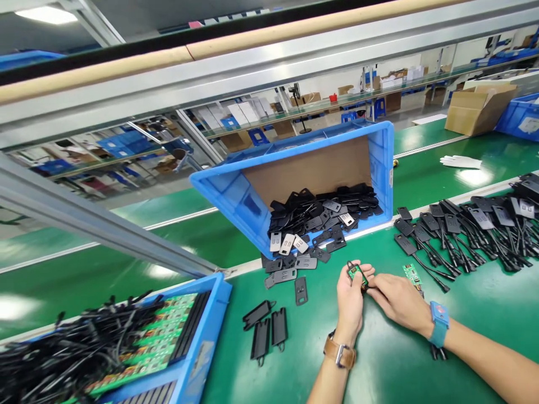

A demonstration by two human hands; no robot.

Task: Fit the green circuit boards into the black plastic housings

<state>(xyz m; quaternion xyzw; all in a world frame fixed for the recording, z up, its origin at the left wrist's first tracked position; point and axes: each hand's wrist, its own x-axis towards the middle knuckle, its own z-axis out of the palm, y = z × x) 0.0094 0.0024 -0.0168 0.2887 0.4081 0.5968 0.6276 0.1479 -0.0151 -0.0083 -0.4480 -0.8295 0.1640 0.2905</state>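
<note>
My left hand [350, 294], with a brown watch strap at its wrist, holds a small green circuit board [357, 276] seated in a black casing with a loop at its top. My right hand [398, 300], wearing a blue wrist strap [439, 320], has its fingers pinched together at the lower end of that board; what they grip is hidden. Behind the right hand lies another green circuit board [411, 273], with black cable ends showing below the wrist. To the left are several black casing trays [260, 338] with loops and a loose flat black cover [301, 290].
A tipped blue crate [391, 168] spills black covers onto the green bench [311, 359]. Finished-looking black units with cables [452, 224] lie in rows at right. At lower left, a blue bin [214, 314] holds circuit boards and cables. A metal post [126, 230] slants nearby.
</note>
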